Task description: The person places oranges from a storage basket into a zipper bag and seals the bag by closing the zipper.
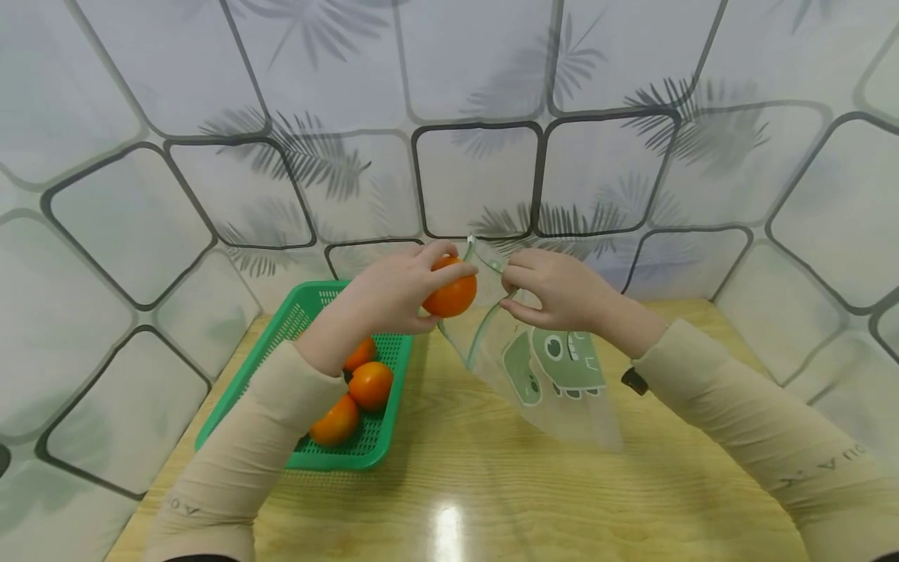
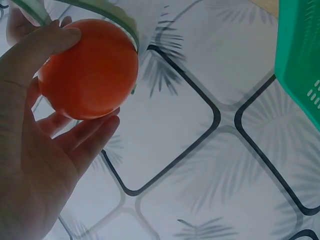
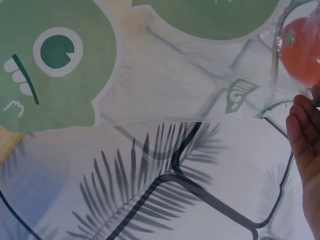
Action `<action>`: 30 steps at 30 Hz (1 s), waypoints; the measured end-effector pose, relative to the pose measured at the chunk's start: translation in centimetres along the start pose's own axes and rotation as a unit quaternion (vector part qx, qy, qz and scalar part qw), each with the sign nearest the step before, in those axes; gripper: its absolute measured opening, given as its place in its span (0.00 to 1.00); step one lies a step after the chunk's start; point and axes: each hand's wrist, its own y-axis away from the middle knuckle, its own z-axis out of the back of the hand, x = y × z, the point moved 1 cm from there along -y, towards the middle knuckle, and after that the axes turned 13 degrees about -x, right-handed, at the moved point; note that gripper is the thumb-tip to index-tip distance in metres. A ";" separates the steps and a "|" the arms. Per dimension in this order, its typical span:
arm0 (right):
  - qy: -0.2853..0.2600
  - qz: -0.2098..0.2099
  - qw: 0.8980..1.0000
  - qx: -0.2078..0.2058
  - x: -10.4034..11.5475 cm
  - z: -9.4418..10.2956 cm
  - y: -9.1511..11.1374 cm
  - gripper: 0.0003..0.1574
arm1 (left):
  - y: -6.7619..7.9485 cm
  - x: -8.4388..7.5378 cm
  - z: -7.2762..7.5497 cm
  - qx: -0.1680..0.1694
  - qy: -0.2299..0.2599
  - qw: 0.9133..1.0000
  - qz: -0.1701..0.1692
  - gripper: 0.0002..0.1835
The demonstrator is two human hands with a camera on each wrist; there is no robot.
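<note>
A smooth, round orange fruit (image 1: 451,289) is in my left hand (image 1: 400,289), fingers and thumb around its sides. In the left wrist view the fruit (image 2: 90,70) overlaps the green-edged mouth of a clear zip bag (image 1: 562,367). My right hand (image 1: 562,289) pinches the bag's rim between thumb and fingers, and the mouth gapes towards the fruit. From there the bag slants down to the right, showing a green cartoon dinosaur print. The right wrist view has the print (image 3: 65,60) close up, with the fruit (image 3: 302,52) at the bag's mouth.
Left of the bag, a green plastic basket (image 1: 382,449) stands on the wooden table (image 1: 449,476), partly behind my left forearm. Several more orange fruits (image 1: 371,385) lie in it. A patterned wall covering (image 1: 477,179) with leaf prints rises behind the table.
</note>
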 end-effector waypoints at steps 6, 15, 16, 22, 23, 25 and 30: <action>-0.003 0.009 1.000 -0.012 -0.1 -0.1 0.0 0.11 | -0.3 -0.4 -0.5 -0.007 -0.002 1.000 -0.027 0.40; -0.005 0.013 1.000 -0.019 -0.2 -0.2 0.1 0.11 | -0.6 -0.7 -1.3 -0.009 -0.003 0.999 -0.050 0.39; -0.005 0.014 1.000 -0.020 -0.2 -0.1 0.1 0.11 | -0.6 -0.7 -1.3 -0.007 -0.003 0.999 -0.049 0.39; -0.006 0.016 0.999 -0.029 -0.3 -0.2 0.2 0.12 | -0.7 -0.9 -1.3 0.001 -0.009 0.999 -0.043 0.39; -0.006 0.015 0.999 -0.030 -0.4 -0.2 0.3 0.12 | -0.7 -0.9 -1.3 0.000 -0.010 0.999 -0.043 0.39; -0.006 0.015 0.999 -0.032 -0.4 -0.2 0.3 0.12 | -0.7 -1.0 -1.2 -0.002 -0.010 0.999 -0.044 0.38; -0.006 0.010 0.999 -0.036 -0.4 -0.3 0.2 0.10 | -0.7 -1.1 -1.0 -0.010 0.002 0.999 -0.044 0.36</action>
